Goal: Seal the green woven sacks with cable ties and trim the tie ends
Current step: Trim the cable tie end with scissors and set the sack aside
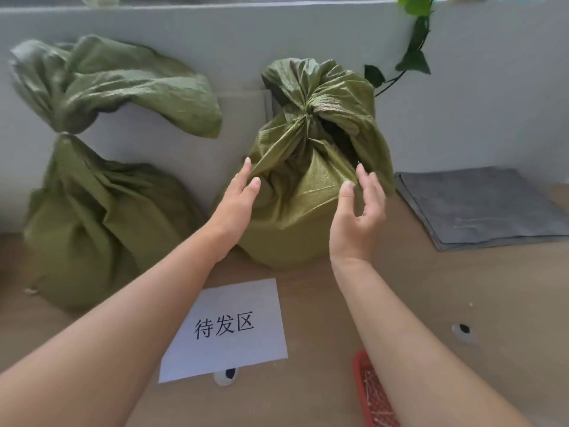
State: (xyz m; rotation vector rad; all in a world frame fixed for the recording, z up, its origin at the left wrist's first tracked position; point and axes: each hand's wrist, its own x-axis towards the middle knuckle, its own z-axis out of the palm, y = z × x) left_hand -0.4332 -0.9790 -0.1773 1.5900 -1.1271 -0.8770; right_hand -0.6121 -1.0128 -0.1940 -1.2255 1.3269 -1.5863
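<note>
Sack (pixel 295 217) of green woven cloth is standing upright on the table (pixel 431 303), right between the two sets of fingers. Its mouth is bunching into a gathered neck just above the fingertips, and its loose top is flopping over toward the right-hand side. What is holding that gather cannot be made out.

The left hand (pixel 235 208) is lying flat against the sack's left side. Its fingers (pixel 244 174) are stretching out straight and together, pointing up toward the neck, touching the cloth and gripping nothing. The right hand (pixel 358 217) is hovering at the sack's right side with the palm turned inward. Its fingers (pixel 365 180) are curving loosely, released and grasping nothing; whether their tips are brushing the hanging fold behind them I cannot tell.

Well to the left of the left fingers, a second sack (pixel 92 217) is leaning against the wall (pixel 477 103), cinched at a narrow neck with its top spreading wide above. Below the fingers, between the forearms, a white paper sheet (pixel 228 328) printed with 待发区 is lying flat. A red basket (pixel 374 396) is sitting beside the right forearm, holding small pale sticks too blurred to name. Right of the right fingers a folded grey cloth (pixel 486 204) is lying by the wall. Above it a leafy vine (pixel 414 61) is hanging.
</note>
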